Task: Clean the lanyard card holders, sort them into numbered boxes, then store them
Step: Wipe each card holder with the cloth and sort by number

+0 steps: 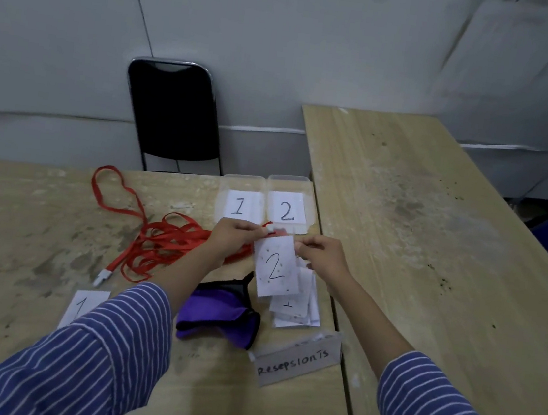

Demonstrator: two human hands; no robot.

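A clear card holder [277, 266] with a speckled paper marked 2 hangs above the table, held at its top by both hands. My left hand [232, 238] pinches its top left corner at the red lanyard clip. My right hand [320, 254] pinches its top right edge. A tangle of red lanyards [164, 242] lies left of the hands. Two clear boxes stand behind, labelled 1 [239, 203] and 2 [287, 209]. More card holders [291, 307] are stacked under the held one. A purple cloth [217, 317] lies beside the stack.
A paper marked 1 [80, 309] lies at the near left, partly under my sleeve. A grey sign reading "Resepsionts" [295, 361] stands near the front. A second wooden table [419, 225] adjoins on the right. A black chair [174, 112] stands behind.
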